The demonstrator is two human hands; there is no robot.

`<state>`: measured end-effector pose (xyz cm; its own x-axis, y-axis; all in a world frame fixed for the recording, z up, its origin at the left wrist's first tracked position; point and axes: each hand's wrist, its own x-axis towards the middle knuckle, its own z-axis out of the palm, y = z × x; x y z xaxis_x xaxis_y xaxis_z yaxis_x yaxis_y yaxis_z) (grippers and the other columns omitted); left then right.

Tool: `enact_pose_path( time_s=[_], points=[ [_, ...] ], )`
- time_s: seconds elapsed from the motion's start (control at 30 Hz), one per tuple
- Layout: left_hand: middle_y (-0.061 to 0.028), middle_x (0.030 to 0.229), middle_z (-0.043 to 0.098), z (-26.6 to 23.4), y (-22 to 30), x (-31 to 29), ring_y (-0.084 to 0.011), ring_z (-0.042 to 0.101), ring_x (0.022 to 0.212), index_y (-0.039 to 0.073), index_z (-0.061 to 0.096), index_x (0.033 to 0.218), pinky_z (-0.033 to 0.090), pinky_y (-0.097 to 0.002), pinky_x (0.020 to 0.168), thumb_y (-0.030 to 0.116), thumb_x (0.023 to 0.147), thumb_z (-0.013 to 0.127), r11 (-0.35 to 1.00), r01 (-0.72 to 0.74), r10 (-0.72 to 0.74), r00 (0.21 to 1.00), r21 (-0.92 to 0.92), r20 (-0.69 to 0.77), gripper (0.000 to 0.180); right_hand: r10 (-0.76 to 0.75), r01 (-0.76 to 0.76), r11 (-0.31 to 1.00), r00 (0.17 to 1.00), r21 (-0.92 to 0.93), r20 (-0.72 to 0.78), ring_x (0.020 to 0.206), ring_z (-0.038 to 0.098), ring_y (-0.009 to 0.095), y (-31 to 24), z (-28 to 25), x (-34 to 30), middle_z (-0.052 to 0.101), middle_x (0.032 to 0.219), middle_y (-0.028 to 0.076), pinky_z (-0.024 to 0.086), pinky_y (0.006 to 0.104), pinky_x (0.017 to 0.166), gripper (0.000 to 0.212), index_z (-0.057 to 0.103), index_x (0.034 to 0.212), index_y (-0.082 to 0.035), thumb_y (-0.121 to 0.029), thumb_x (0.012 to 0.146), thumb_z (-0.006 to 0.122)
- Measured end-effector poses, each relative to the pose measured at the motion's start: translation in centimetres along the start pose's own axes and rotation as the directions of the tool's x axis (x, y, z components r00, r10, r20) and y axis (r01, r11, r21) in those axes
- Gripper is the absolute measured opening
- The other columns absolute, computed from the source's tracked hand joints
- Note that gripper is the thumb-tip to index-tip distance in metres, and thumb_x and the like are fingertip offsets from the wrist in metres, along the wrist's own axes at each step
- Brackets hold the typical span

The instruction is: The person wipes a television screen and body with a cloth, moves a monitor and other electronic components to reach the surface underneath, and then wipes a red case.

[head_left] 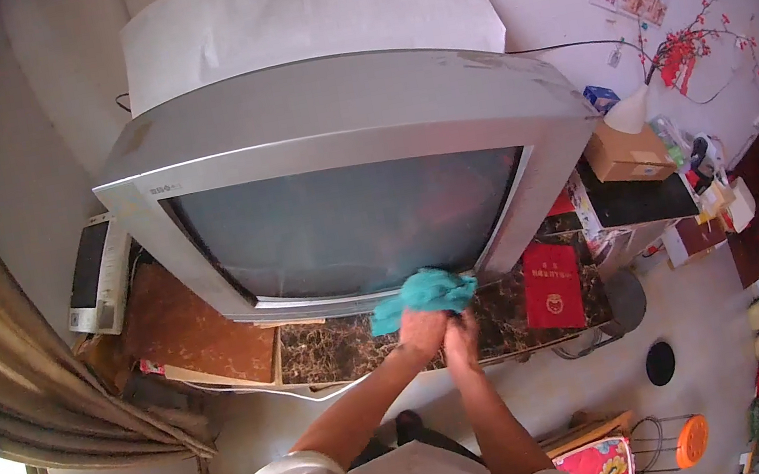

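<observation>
A bunched teal cloth [425, 292] lies against the lower right edge of a big silver television's [340, 102] frame, just above the stand. My left hand [424, 332] is closed on the cloth from below. Right beside it, touching, my right hand [461, 336] has its fingers curled in at the cloth's lower side; part of its grip is hidden behind the left hand. Grey and dusty looking, the television screen [347, 222] sits above both hands. A red booklet [551, 286] rests on the dark marble-patterned stand [318, 349], to the right of my hands.
White paper [310, 16] covers the television's back. A white box-shaped device [98, 276] stands at left by a brown curtain [11, 332]. At right are a cardboard box [627, 155], a white vase [628, 110] with red-berried branches, and a grey bin [626, 300]. An orange stool [692, 441] stands lower right.
</observation>
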<state>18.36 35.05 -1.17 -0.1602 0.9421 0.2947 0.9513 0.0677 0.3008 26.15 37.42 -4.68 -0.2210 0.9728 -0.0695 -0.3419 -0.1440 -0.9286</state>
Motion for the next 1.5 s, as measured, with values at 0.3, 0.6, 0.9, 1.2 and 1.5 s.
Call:
enact_pose_path(
  time_s=[0.3,0.6,0.9,1.2,1.5],
  points=[
    [-0.0106,0.105,0.059,-2.6,5.3,3.5,-0.0288,0.055,0.100,0.010,0.061,0.102,0.044,-0.0409,0.083,0.018,0.073,0.057,0.992,-0.028,0.009,0.988,0.123,0.152,0.030,-0.029,0.016,0.962,0.999,-0.271,-0.044,0.102,0.047,0.020,-0.1,-6.7,4.6,0.054,0.112,0.008,0.038,0.0344,0.091,0.032,0.054,0.111,-0.002,-0.006,0.081,0.047],
    [-0.0170,0.103,0.060,-4.5,3.6,4.6,-0.0337,0.055,0.099,0.008,0.060,0.099,0.044,-0.0439,0.083,0.024,0.075,0.055,0.981,0.133,-0.087,0.952,-0.140,0.294,0.030,0.313,-0.309,0.950,0.935,0.053,-0.165,0.086,0.055,0.016,-6.4,-0.3,3.8,0.059,0.097,0.004,0.045,0.0315,0.076,0.025,0.057,0.108,-0.005,-0.017,0.087,0.051],
    [-0.0220,0.094,0.061,-11.4,6.8,9.1,-0.0405,0.058,0.086,0.004,0.059,0.098,0.047,-0.0452,0.072,0.026,0.081,0.053,0.890,0.102,-0.058,0.992,-0.443,0.112,0.028,-0.131,0.121,0.991,0.967,-0.060,-0.220,0.096,0.051,0.017,-13.3,1.8,4.4,0.057,0.106,0.007,0.040,0.0309,0.086,0.026,0.058,0.105,-0.001,-0.016,0.085,0.052],
    [-0.0144,0.102,0.057,-20.7,6.4,10.0,-0.0217,0.055,0.092,0.003,0.054,0.110,0.044,-0.0328,0.082,0.008,0.082,0.055,0.665,-0.262,0.030,0.945,-0.699,-0.325,0.027,-0.597,0.596,0.789,0.801,-0.145,0.045,0.113,0.043,0.026,-22.5,9.9,3.6,0.046,0.120,0.014,0.031,0.0363,0.098,0.041,0.043,0.121,0.002,-0.019,0.087,0.051],
    [-0.0063,0.105,0.056,-18.0,-2.5,-0.3,-0.0159,0.052,0.097,0.000,0.053,0.114,0.042,-0.0301,0.086,0.002,0.085,0.047,0.425,-0.175,-0.579,0.702,-0.888,-0.416,0.029,-0.597,0.800,0.553,0.576,-0.234,0.558,0.087,0.052,0.034,-12.7,16.5,-1.0,0.051,0.094,0.017,0.042,0.0391,0.077,0.034,0.051,0.112,-0.002,-0.006,0.079,0.053]
  ],
)
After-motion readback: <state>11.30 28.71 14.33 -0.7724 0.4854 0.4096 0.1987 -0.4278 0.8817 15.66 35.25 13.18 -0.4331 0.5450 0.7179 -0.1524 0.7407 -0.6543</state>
